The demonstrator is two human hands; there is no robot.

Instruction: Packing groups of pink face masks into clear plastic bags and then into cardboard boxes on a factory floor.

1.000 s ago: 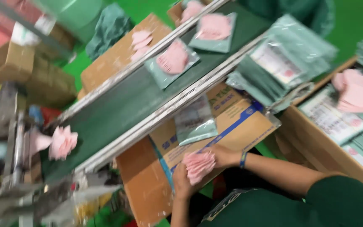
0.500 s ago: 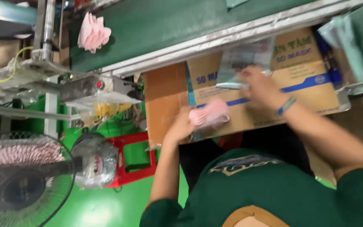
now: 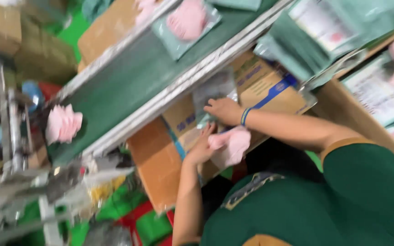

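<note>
a small stack of pink face masks [image 3: 231,145] is held against the near edge of a cardboard box [image 3: 178,136] that sits below the conveyor's front rail. the stack is grasped by the left hand [image 3: 201,148], fingers wrapped round its left end, while the right hand [image 3: 224,110], a blue band at its wrist, is pressed on a clear plastic pouch [image 3: 214,91] lying on the box top; whether that hand is pinching the pouch or only resting flat on it cannot be told through the blur. stack and pouch are seen just beside each other but apart, so by appearance the masks are gathered and in hand, the pouch is reached, and the filling is not yet done.

beyond the box, a green conveyor belt [image 3: 128,86] is seen running from the lower left to the upper right. a loose pile of pink masks [image 3: 62,124] lies at the belt's left end, near blurred metal machinery [image 3: 10,136]. a filled pouch with pink masks [image 3: 189,23] rests toward the belt's far end, judged already finished. teal packets [image 3: 315,41] are heaped past the belt's right edge, and more cartons [image 3: 23,45] are stacked at the upper left. the green sleeve [image 3: 370,191] of the person fills the lower right.
</note>
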